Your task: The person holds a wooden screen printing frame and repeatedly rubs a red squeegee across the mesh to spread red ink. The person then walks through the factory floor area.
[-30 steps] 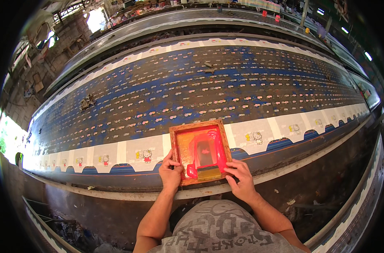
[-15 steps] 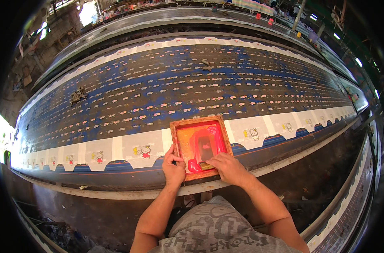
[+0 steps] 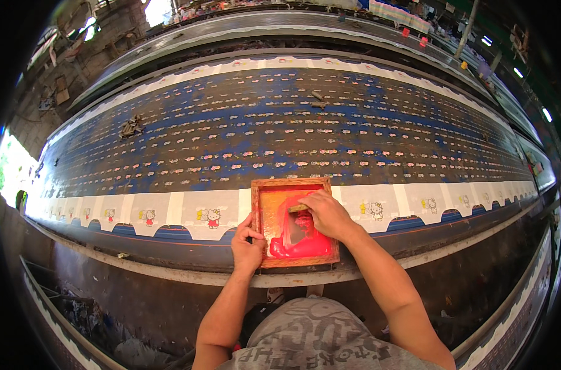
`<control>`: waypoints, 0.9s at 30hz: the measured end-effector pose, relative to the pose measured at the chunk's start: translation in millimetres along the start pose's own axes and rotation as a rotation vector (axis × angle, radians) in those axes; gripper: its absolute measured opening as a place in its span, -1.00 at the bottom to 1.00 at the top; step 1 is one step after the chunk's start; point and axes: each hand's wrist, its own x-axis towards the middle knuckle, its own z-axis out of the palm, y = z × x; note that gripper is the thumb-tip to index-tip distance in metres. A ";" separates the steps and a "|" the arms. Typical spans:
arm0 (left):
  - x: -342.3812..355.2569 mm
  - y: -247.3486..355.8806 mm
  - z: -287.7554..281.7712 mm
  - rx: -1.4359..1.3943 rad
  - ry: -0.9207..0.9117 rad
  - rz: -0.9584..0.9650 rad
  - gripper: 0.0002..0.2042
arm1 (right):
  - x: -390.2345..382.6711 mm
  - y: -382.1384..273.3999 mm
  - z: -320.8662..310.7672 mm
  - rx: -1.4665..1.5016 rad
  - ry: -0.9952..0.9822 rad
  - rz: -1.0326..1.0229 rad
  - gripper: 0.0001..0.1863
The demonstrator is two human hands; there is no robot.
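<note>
A wooden screen-printing frame [image 3: 291, 182] lies over the white cloth strip [image 3: 234, 202] at the near edge of the long table. My left hand [image 3: 248, 246] is closed on the frame's left side. Inside the frame, my right hand [image 3: 327, 214] grips a small squeegee [image 3: 297, 208], its fingers wrapped over the top, near the far end of the mesh. Wet red ink [image 3: 300, 248] pools along the near side and smears around a darker window in the middle. Printed cartoon cats [image 3: 212, 217] show on the cloth at either side of the frame.
Another white cloth strip [image 3: 256, 63] runs along the table's far edge. On the dark, blue-stained tabletop [image 3: 188, 142] lie a heap of brown pieces [image 3: 131, 126] and a smaller bit [image 3: 318, 103]. More long tables stand beyond and behind me.
My right hand has moved with the squeegee from the frame's near end to its far end. Red ink now gathers at the near side. My left hand keeps its hold on the frame.
</note>
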 end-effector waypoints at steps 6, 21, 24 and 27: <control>-3.7 6.5 -4.2 0.025 0.027 -0.055 -0.76 | 7.9 12.4 0.3 0.043 -0.036 -0.048 -0.52; -6.7 12.6 0.3 -0.041 0.014 -0.057 -0.73 | -86.9 -41.2 23.5 -0.045 -0.072 -0.194 -0.35; -6.0 11.6 0.8 0.002 -0.011 -0.006 -0.76 | -93.1 -50.7 24.2 -0.008 -0.060 -0.148 -0.38; -4.1 5.0 -2.1 0.030 -0.021 0.010 -0.79 | -93.1 -58.7 21.4 0.042 -0.080 -0.083 -0.48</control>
